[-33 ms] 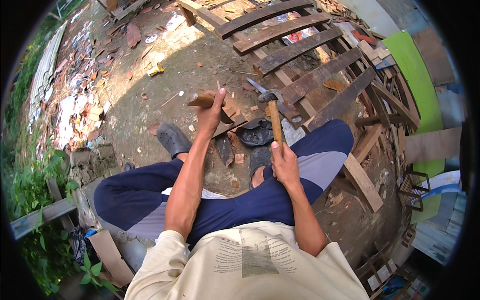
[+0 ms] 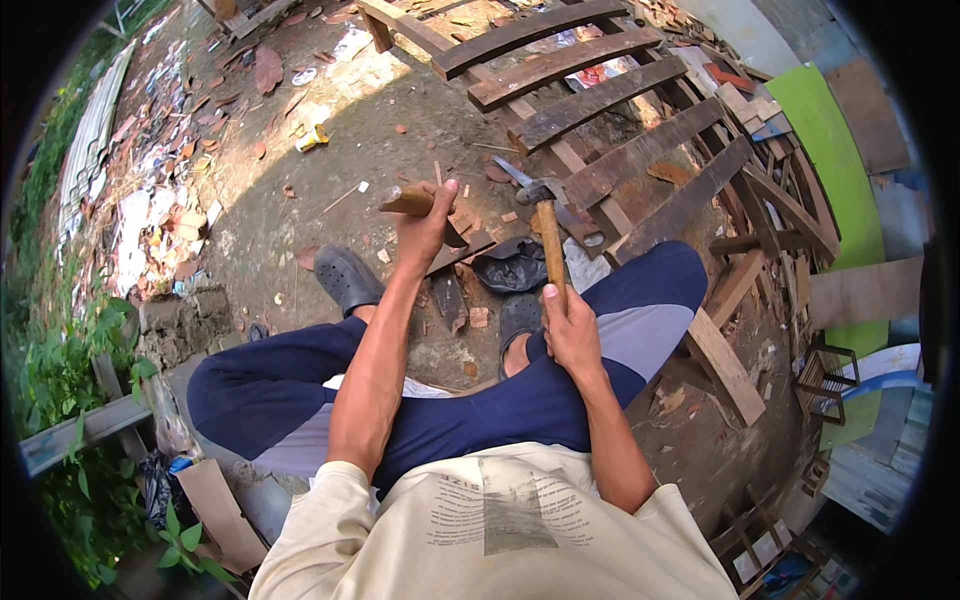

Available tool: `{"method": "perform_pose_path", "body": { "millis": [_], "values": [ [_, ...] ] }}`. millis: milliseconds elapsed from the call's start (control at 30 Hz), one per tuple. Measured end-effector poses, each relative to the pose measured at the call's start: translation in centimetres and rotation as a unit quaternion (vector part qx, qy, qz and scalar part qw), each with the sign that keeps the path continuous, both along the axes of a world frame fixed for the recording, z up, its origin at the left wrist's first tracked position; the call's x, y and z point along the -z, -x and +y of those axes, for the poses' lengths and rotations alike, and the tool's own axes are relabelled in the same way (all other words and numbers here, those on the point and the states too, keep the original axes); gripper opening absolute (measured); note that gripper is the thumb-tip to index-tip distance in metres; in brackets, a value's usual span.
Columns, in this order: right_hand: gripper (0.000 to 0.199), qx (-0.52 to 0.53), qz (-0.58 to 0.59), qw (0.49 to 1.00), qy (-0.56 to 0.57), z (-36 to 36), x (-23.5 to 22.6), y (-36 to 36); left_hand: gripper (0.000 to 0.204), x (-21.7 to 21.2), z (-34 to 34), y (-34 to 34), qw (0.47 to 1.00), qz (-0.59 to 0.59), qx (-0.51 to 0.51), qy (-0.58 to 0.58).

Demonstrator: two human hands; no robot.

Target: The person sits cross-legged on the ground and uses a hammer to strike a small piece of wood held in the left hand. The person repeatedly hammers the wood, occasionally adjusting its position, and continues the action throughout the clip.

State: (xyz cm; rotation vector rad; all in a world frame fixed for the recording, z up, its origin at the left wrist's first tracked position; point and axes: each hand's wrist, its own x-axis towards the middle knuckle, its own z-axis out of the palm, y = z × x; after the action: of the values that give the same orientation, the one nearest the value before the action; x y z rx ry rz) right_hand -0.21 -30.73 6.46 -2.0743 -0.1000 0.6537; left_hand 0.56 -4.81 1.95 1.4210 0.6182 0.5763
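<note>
My left hand [image 2: 422, 225], raised over the ground ahead of my legs, is closed around a brown wooden piece [image 2: 406, 202] with a pale end. A dark, narrow part shows below the fist; the grip hides how the two join. My right hand [image 2: 571, 330] is wrapped round the lower handle of a hammer [image 2: 551, 240], held upright above my right thigh, its metal head at the top. Past the hammer lies a handsaw [image 2: 574, 216], partly behind its head. Between my feet are a crumpled black plastic bag [image 2: 512, 266] and dark wood offcuts [image 2: 450, 298].
A slatted wooden pallet [image 2: 620, 125] lies ahead on the right, with stacked boards [image 2: 735, 370] beside it. Wood chips and litter [image 2: 165, 225] are strewn at the left. A green panel [image 2: 830, 170] stands at the far right. Plants [image 2: 85, 370] grow at the left edge.
</note>
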Motion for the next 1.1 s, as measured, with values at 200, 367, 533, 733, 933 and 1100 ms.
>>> {"method": "perform_pose_path", "body": {
  "millis": [200,367,533,733,933,1100],
  "values": [
    [0.044,-0.085,-0.078,0.992,-0.049,1.2,-8.9,0.0,0.037,0.0,0.3,0.7,0.982,0.073,0.169,-0.033],
    [0.037,-0.135,-0.153,0.973,-0.104,2.3,-12.8,1.0,0.038,-1.3,-0.4,0.9,0.961,0.057,0.204,-0.178],
    [0.035,-0.215,-0.150,0.963,0.063,3.1,-12.0,0.8,0.036,0.5,0.3,1.5,0.955,-0.035,0.202,-0.216],
    [0.032,-0.174,-0.169,0.969,-0.050,1.9,-14.4,1.7,0.032,-1.6,0.1,1.6,0.959,-0.016,0.221,-0.178],
    [0.030,-0.249,-0.185,0.950,0.025,2.3,-13.2,1.7,0.032,-0.1,0.1,1.3,0.950,-0.064,0.233,-0.198],
    [0.028,-0.214,-0.208,0.954,-0.036,2.4,-16.4,2.5,0.035,-1.1,0.5,1.0,0.937,-0.065,0.264,-0.217]
  ]
}}
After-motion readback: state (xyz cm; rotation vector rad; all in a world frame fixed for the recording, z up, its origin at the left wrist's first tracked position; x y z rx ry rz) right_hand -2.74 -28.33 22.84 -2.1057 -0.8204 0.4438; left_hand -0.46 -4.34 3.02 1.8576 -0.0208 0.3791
